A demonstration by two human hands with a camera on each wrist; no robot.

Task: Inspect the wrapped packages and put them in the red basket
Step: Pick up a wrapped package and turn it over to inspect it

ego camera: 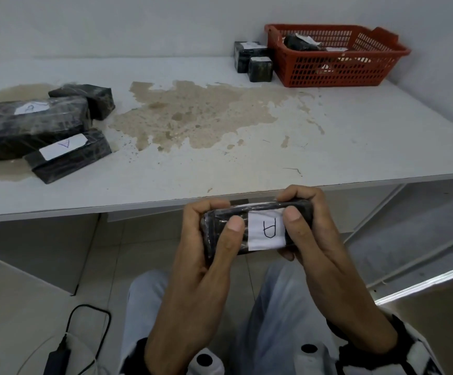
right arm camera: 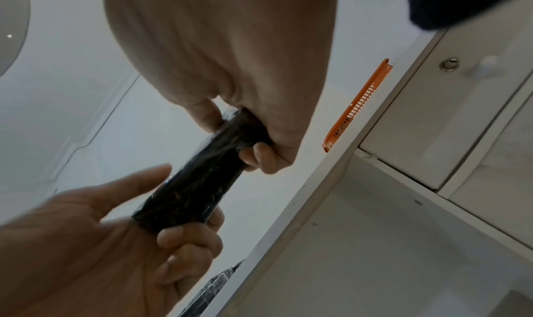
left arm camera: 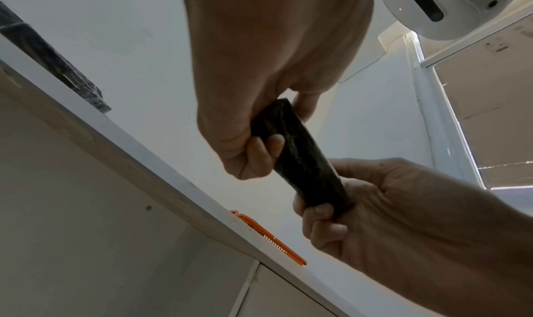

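A black wrapped package (ego camera: 257, 228) with a white label marked in pen is held just below the table's front edge. My left hand (ego camera: 220, 213) grips its left end, thumb on top. My right hand (ego camera: 291, 207) grips the right end, thumb on the label. In the left wrist view the package (left arm camera: 303, 162) runs from my left hand (left arm camera: 259, 144) to my right hand (left arm camera: 326, 210). The right wrist view shows the package (right arm camera: 196, 180) the same way. The red basket (ego camera: 328, 69) stands at the table's far right with packages inside.
Three black packages (ego camera: 30, 125) lie together at the table's left. Two smaller ones (ego camera: 259, 67) stand against the basket's left side. The white table (ego camera: 247, 163) has a large brown stain. A charger and cable (ego camera: 60, 355) lie on the floor at lower left.
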